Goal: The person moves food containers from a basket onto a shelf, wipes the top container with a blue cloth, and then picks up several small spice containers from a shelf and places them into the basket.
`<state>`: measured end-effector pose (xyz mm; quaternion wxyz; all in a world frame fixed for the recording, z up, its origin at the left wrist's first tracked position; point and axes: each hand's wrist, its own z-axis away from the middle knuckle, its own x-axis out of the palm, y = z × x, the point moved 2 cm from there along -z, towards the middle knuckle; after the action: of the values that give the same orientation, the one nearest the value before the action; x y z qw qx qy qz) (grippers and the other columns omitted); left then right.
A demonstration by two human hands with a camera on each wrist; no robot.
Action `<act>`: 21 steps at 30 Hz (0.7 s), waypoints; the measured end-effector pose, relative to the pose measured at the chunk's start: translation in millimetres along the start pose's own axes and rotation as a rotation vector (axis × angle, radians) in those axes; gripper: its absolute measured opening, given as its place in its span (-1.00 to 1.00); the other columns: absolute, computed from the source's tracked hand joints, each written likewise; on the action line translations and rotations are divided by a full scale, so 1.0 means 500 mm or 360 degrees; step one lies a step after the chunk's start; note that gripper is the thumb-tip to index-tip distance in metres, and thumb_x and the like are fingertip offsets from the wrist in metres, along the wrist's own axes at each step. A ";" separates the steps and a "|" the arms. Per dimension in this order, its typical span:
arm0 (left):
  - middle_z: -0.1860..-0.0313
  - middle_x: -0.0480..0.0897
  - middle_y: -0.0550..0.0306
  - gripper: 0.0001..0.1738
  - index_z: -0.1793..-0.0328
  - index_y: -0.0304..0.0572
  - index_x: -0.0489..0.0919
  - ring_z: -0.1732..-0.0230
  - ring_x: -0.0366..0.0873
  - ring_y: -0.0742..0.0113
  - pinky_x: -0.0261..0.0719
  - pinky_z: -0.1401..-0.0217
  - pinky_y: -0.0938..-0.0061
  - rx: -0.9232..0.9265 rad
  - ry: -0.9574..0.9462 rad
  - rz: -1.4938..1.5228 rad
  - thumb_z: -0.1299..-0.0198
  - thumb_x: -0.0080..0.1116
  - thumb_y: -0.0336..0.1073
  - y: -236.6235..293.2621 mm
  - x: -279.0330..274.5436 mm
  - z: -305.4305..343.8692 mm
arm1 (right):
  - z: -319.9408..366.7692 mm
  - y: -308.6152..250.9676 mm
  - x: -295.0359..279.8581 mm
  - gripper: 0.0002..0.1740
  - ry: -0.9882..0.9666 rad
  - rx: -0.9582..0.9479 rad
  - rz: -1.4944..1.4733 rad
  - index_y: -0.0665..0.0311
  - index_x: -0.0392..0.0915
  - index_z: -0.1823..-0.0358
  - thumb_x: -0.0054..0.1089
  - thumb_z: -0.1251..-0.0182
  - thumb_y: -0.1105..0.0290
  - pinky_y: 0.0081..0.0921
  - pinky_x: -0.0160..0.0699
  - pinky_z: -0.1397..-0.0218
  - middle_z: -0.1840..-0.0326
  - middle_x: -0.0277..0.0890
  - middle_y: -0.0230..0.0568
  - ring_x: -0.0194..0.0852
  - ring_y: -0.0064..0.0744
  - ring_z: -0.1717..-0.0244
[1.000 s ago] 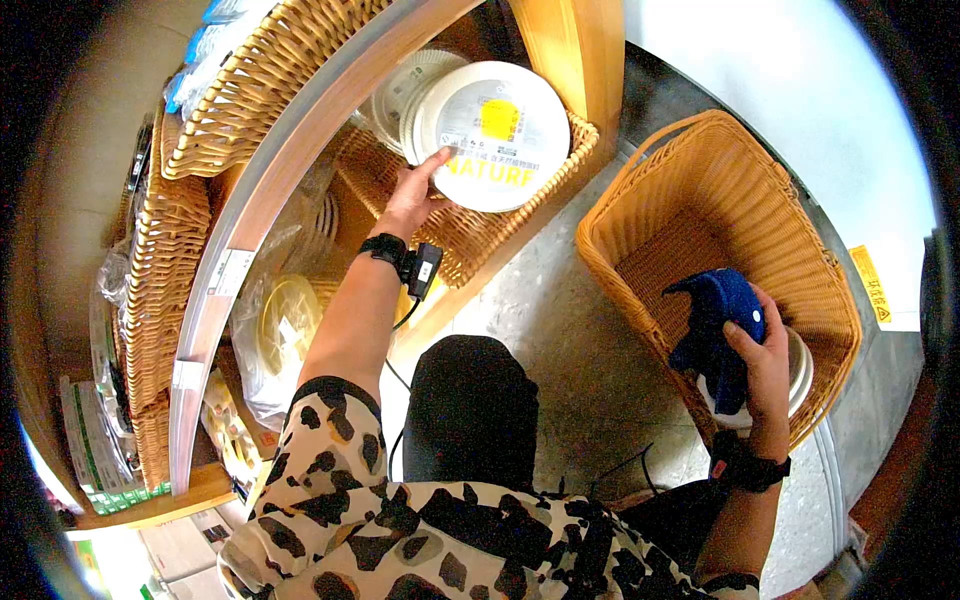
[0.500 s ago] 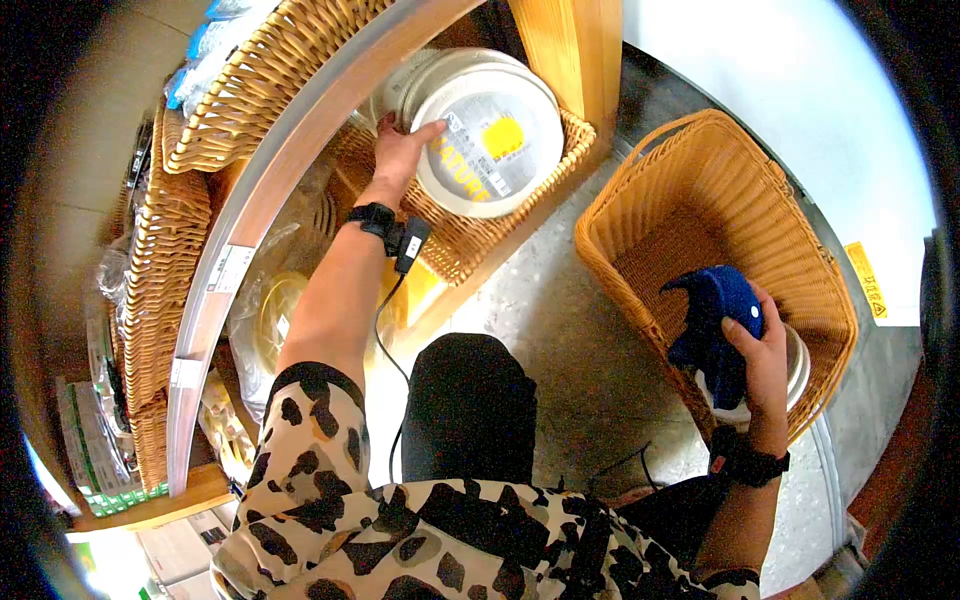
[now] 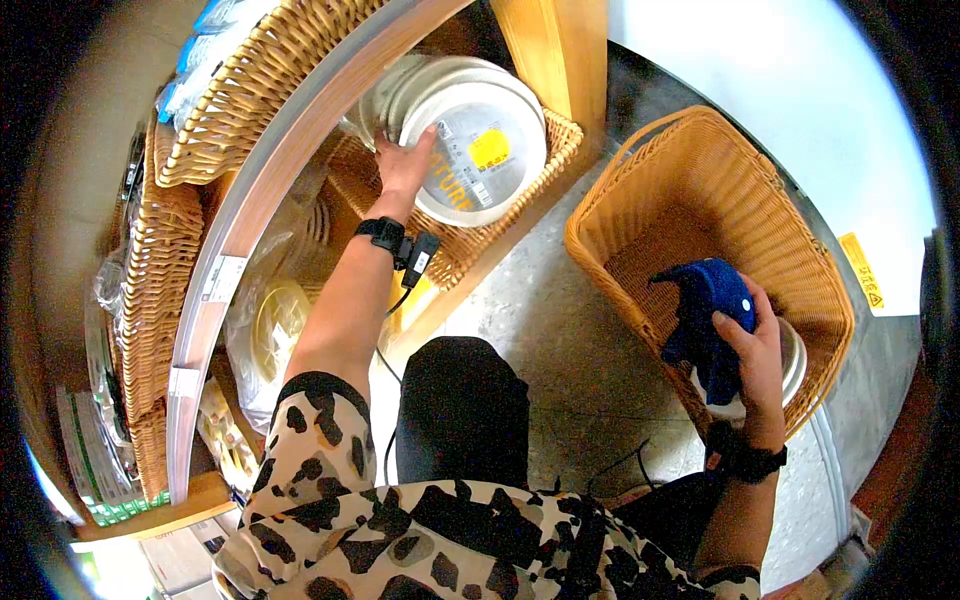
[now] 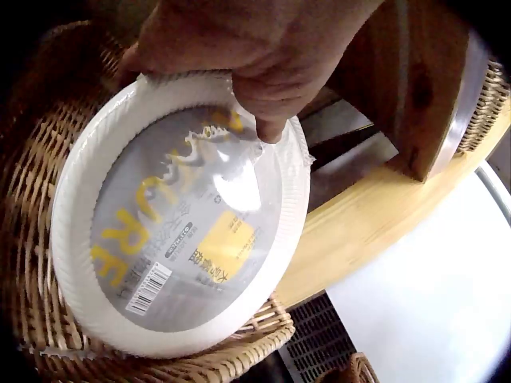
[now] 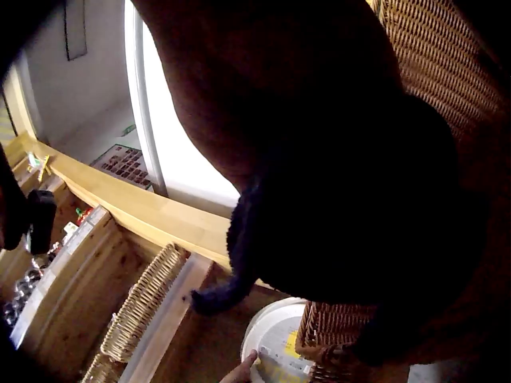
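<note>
In the head view my left hand (image 3: pixel 404 168) grips the near edge of a wrapped pack of white paper plates (image 3: pixel 487 150) in a low wicker shelf basket (image 3: pixel 455 245). The left wrist view shows the thumb over the plates' rim (image 4: pixel 73 263), its clear wrap wrinkled beside it. More round white plates (image 3: pixel 390 95) stand behind this pack. On the right, my right hand (image 3: pixel 762 350) holds a dark blue fabric thing (image 3: pixel 705 310) with a small white dot over a large wicker basket (image 3: pixel 640 220). White round items (image 3: pixel 793 370) show in that basket, partly hidden by the hand.
A curved shelf edge (image 3: pixel 250 215) and a wooden post (image 3: pixel 550 60) frame the shelf basket. Clear-bagged yellowish items (image 3: pixel 285 320) sit nearer on the shelf. Another wicker basket (image 3: pixel 245 90) is above left. A cable (image 3: pixel 385 365) hangs from my left wrist.
The left hand has shifted slightly left and the front pack of plates has turned and tipped, its lettering now slanting. The right hand keeps its hold on the blue fabric thing.
</note>
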<state>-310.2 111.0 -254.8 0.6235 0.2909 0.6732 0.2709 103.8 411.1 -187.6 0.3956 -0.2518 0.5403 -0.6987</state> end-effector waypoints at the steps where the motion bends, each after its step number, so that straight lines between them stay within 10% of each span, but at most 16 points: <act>1: -0.37 0.09 -0.47 0.30 -0.44 -0.53 -0.16 -0.41 0.08 -0.20 0.06 -0.46 0.31 0.0024 -0.0059 0.0045 0.14 0.30 0.25 -0.009 0.006 -0.009 | -0.001 0.000 -0.001 -0.38 -0.0003 0.0001 -0.0013 0.28 0.31 -0.22 0.23 -0.06 0.52 -0.52 0.49 0.00 0.06 0.50 -0.21 0.49 -0.40 0.12; 12: -0.34 0.17 -0.45 0.30 -0.44 -0.53 -0.15 -0.37 0.19 -0.12 0.17 -0.41 0.33 0.0072 -0.0287 0.0059 0.19 0.34 0.19 0.002 -0.014 -0.006 | 0.006 -0.014 -0.011 -0.38 0.0052 -0.0031 0.0013 0.25 0.34 -0.21 0.24 -0.03 0.50 -0.53 0.46 -0.03 0.06 0.49 -0.22 0.46 -0.42 0.10; 21: -0.31 0.33 -0.17 -0.31 -0.35 -0.32 0.22 -0.32 0.27 0.11 0.25 -0.34 0.29 0.0633 -0.0280 0.0522 -0.13 0.22 -0.29 0.175 -0.058 0.136 | 0.006 -0.009 -0.038 -0.40 0.0152 -0.0126 0.0017 0.29 0.36 -0.14 0.34 -0.02 0.38 -0.48 0.45 -0.05 0.07 0.50 -0.21 0.47 -0.39 0.07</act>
<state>-235.9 149.7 -176.4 0.5581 0.5352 0.6002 0.2043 115.2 425.7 -180.9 0.3629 -0.2308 0.5870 -0.6859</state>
